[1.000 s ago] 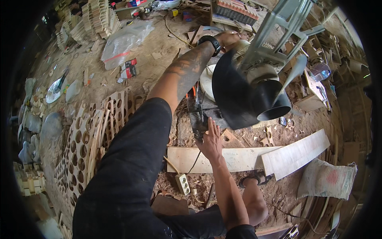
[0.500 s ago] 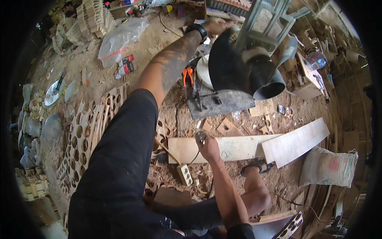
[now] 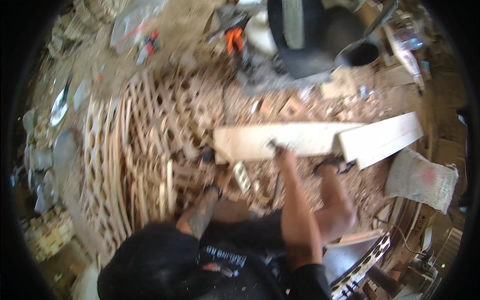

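Right hand [image 3: 283, 154] holding dark object [image 3: 272, 143] over board [image 3: 312, 139]; left hand [image 3: 222, 179] near socket strip [image 3: 242, 177].

A long plank [image 3: 250, 139] lies on the floor [image 3: 187, 30], a shorter board [image 3: 384, 140] overlapping its right end. Near right of that board rests a sack [image 3: 422, 181]. A power strip [image 3: 242, 176] lies nearside of the plank's left part, the left hand [image 3: 223, 175] just left of it. Perforated wooden offcuts [image 3: 102, 165] spread farther left; pliers [image 3: 234, 40] sit beyond the plank, a plastic bag [image 3: 132, 27] left of them.
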The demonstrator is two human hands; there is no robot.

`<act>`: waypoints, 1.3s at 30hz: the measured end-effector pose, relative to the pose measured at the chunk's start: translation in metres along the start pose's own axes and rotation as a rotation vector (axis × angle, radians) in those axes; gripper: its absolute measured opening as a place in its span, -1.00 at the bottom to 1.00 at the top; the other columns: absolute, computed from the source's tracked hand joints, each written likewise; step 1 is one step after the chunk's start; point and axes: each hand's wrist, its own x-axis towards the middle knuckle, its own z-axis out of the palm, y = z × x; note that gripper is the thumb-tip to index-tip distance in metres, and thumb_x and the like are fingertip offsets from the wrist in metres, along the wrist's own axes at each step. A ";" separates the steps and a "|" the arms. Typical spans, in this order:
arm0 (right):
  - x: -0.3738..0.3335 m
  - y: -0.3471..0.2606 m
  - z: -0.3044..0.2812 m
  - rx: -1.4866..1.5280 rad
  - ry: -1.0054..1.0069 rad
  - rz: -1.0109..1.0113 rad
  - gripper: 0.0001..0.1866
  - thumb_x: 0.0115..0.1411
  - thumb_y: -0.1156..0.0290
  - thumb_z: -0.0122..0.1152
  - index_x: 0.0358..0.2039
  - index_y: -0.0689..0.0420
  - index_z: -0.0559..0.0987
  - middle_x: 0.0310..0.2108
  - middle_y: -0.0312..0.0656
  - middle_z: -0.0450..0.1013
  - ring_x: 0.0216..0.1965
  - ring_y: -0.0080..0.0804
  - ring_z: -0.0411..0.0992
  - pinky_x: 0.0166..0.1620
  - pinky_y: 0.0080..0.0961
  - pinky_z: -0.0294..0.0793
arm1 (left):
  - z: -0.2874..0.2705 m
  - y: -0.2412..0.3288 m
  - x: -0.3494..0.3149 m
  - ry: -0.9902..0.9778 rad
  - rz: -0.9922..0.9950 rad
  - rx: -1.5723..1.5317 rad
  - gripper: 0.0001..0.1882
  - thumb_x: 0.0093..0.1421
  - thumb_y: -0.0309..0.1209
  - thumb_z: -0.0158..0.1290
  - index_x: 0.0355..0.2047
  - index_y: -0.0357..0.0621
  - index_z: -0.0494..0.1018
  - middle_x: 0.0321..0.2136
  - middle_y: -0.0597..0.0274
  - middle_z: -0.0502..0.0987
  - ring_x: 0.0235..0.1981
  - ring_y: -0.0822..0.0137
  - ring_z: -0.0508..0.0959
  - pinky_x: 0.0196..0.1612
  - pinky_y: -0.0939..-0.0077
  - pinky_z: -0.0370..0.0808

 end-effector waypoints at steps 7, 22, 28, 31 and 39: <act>-0.021 0.001 -0.012 -0.039 -0.251 -0.025 -0.72 0.10 0.27 0.22 -0.17 0.01 0.66 -0.30 0.06 0.56 -0.22 0.04 0.54 -0.13 -0.19 0.50 | 0.058 -0.007 0.042 0.141 -0.179 -0.150 -0.05 0.09 0.03 0.23 0.28 -0.31 0.07 0.23 -0.11 0.22 0.20 -0.01 0.31 0.14 0.11 0.35; -0.043 -0.056 -0.036 0.014 -0.316 -0.092 -0.69 0.16 0.18 0.22 -0.29 0.17 0.70 -0.52 0.00 0.58 -0.52 -0.21 0.55 -0.34 -0.28 0.53 | 0.012 0.177 -0.044 -0.028 0.456 -0.988 -0.59 0.25 -0.20 0.13 -0.01 -0.18 0.35 -0.17 0.28 0.46 -0.16 0.43 0.45 -0.09 0.48 0.44; -0.052 -0.075 -0.033 -0.036 -0.160 -0.147 -0.66 0.17 0.19 0.22 -0.42 0.27 0.65 -0.56 0.10 0.54 -0.51 0.02 0.53 -0.31 -0.17 0.54 | 0.021 0.185 -0.044 0.098 0.518 -0.837 -0.54 0.22 -0.13 0.17 -0.03 -0.16 0.36 -0.15 0.29 0.47 -0.12 0.44 0.44 -0.02 0.49 0.41; -0.052 -0.069 -0.035 0.065 -0.118 -0.112 -0.66 0.16 0.20 0.21 -0.43 0.28 0.64 -0.52 0.15 0.53 -0.45 0.06 0.54 -0.27 -0.14 0.52 | 0.019 0.191 -0.035 0.125 0.506 -0.977 -0.54 0.22 -0.13 0.17 -0.04 -0.19 0.38 -0.15 0.27 0.49 -0.16 0.41 0.49 -0.09 0.48 0.46; -0.051 -0.060 -0.030 -0.021 -0.084 -0.169 -0.66 0.19 0.24 0.18 -0.46 0.33 0.61 -0.49 0.19 0.52 -0.38 0.10 0.54 -0.25 -0.10 0.51 | 0.017 0.206 -0.047 0.125 0.646 -0.652 -0.45 0.16 -0.10 0.24 -0.01 -0.21 0.37 -0.16 0.24 0.48 -0.17 0.41 0.46 -0.08 0.50 0.43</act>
